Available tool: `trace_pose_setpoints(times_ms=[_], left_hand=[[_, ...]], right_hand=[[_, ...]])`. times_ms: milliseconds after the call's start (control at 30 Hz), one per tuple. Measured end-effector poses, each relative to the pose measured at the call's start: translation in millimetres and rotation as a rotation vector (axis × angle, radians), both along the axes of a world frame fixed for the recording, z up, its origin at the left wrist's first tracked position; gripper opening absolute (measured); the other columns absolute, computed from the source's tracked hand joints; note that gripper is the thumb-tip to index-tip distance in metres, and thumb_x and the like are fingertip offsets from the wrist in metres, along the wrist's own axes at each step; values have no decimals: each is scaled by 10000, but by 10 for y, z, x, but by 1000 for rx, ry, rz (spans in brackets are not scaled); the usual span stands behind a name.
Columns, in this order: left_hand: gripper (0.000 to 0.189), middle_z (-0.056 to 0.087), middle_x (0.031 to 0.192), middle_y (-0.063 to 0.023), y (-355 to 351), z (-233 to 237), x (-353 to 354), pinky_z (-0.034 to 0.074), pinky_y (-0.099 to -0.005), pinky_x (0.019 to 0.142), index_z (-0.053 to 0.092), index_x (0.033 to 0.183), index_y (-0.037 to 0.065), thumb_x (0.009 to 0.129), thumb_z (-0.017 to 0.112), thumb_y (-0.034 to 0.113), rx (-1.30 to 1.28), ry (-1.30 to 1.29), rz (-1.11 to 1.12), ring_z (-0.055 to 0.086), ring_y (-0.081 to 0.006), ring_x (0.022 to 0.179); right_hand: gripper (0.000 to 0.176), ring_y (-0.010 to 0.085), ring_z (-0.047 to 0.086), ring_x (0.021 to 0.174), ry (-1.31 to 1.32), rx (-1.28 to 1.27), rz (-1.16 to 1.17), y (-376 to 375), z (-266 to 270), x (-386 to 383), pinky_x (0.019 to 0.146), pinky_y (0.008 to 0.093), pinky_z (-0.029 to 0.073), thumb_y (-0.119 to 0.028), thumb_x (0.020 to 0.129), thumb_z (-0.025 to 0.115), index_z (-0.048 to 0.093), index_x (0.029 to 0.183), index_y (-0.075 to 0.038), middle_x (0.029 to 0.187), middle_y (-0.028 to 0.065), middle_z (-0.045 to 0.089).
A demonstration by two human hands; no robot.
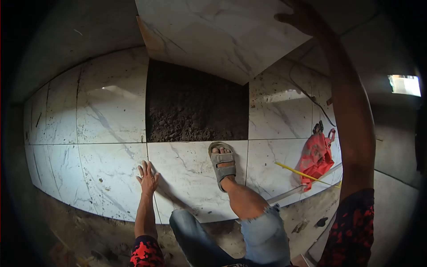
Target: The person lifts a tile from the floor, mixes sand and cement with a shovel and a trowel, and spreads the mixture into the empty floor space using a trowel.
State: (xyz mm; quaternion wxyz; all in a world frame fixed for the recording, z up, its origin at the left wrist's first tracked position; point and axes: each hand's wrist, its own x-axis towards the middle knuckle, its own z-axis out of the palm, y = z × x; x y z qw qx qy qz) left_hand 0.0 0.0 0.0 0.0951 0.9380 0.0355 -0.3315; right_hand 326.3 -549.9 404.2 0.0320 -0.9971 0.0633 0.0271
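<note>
My left hand (pixel 147 177) lies on the white marbled floor tiles (pixel 111 178), fingers spread, beside a joint between two tiles. At the upper right, my right hand (pixel 299 17) is against the face of a large marbled tile (pixel 213 35), with fingers apart; part of the hand is dark and cut off by the frame edge. That tile stands tilted above a rectangular gap of dark, crumbly soil (pixel 195 107) in the floor. One sandalled foot (pixel 222 162) rests on the laid tile just below the gap.
A red bag (pixel 316 155) lies on the tiles at the right, near a yellow strip (pixel 296 170) and a long metal bar (pixel 289 192). A dark cable (pixel 307 94) curves above the bag. Bare rough ground (pixel 84 213) runs along the tiles' near edge.
</note>
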Motion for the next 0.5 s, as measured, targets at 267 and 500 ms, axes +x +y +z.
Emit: trace_pose_setpoints(times_ms=[267, 500], left_hand=[[841, 271, 1451, -215, -1300, 2327, 2162, 341, -484, 1000, 158, 1459, 83, 870, 464, 600, -1000, -31, 906, 343, -366, 1296], [764, 274, 1416, -232, -2081, 3757, 3739, 381, -503, 991, 196, 1429, 48, 910, 417, 564, -1432, -169, 1048, 380, -347, 1255]], right_hand=[[328, 309, 641, 864, 94, 235, 238, -99, -132, -112, 759, 447, 508, -260, 855, 606, 529, 1123, -87, 927, 169, 645], [323, 309, 571, 948, 40, 390, 237, 398, -188, -915, 770, 433, 454, -186, 771, 661, 544, 1057, -95, 956, 131, 594]])
